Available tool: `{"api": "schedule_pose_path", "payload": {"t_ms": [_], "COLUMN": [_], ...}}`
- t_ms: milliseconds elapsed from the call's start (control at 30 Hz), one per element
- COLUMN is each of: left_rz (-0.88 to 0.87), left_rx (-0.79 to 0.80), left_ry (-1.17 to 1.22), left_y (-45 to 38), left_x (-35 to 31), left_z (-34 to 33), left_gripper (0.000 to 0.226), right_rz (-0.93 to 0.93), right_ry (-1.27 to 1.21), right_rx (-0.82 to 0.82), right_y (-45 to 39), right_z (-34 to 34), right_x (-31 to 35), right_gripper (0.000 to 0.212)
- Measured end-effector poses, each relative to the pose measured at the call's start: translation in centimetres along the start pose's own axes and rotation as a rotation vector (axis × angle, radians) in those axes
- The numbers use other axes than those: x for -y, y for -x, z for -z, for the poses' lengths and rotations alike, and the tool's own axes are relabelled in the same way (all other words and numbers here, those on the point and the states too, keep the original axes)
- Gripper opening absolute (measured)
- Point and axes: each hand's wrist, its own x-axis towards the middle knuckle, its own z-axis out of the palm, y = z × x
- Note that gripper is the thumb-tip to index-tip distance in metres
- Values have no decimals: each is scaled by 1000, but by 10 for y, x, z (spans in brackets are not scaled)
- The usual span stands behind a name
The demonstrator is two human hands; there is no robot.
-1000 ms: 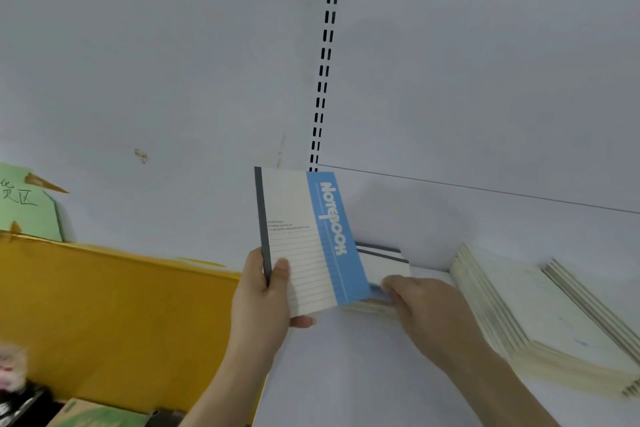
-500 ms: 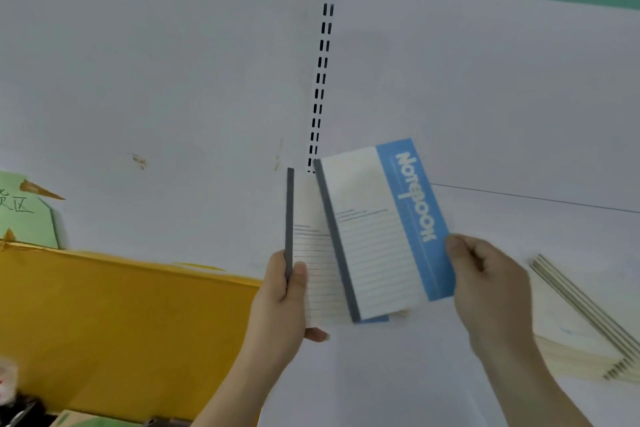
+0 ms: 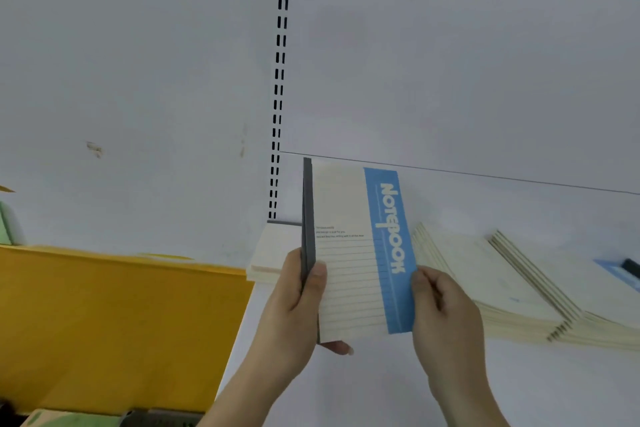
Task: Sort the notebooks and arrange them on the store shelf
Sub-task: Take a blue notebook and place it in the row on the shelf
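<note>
Both hands on upright notebook (image 3: 356,253) above shelf (image 3: 381,392).
Left hand (image 3: 294,308) gripped the grey spine edge, thumb across the cover; right hand (image 3: 443,315) pinched the blue strip's edge. Long axis near vertical, cover facing the camera, spine to the left, title running down the blue band. Held off the shelf, between a small pile (image 3: 270,253) behind and fanned stacks (image 3: 502,288) on the right.

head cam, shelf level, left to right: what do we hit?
yellow panel → small cream stack → left hand → blue-striped notebook → right hand → fanned cream notebook stacks
</note>
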Motion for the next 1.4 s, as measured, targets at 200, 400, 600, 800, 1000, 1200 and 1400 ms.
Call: {"api": "schedule_pose_path", "payload": {"t_ms": [200,400,600,800,1000,1200,1400], "left_rz": [-45,-160,-210,-167,-132,-341,-395], "left_rx": [-137,-93,-12,27,71,242,462], "left_ry": [-18,-27,-26,-43,-217,-911,-1416], "left_y": [12,37,75,94,73,15,-40], "left_x": [-5,-9,-7,13,36,51,65], "left_z": [-58,-150,-274,-384,-454,-478,-487], "left_gripper": [27,27,47,53,47,65,108], "right_rz": [31,57,18,14,52,180,200], "right_ry": [-32,-76,125,271,375,587,646], "right_rx": [133,133,31,-36,-66,-93,61], "right_y": [12,2,-14,-26,-60,-128,-189], "right_z": [44,137,264,367,426,450,445], "right_x": [-10,-33,-85,-139,-171,-193,-219], "right_gripper": [34,47,54,62,47,41,44]}}
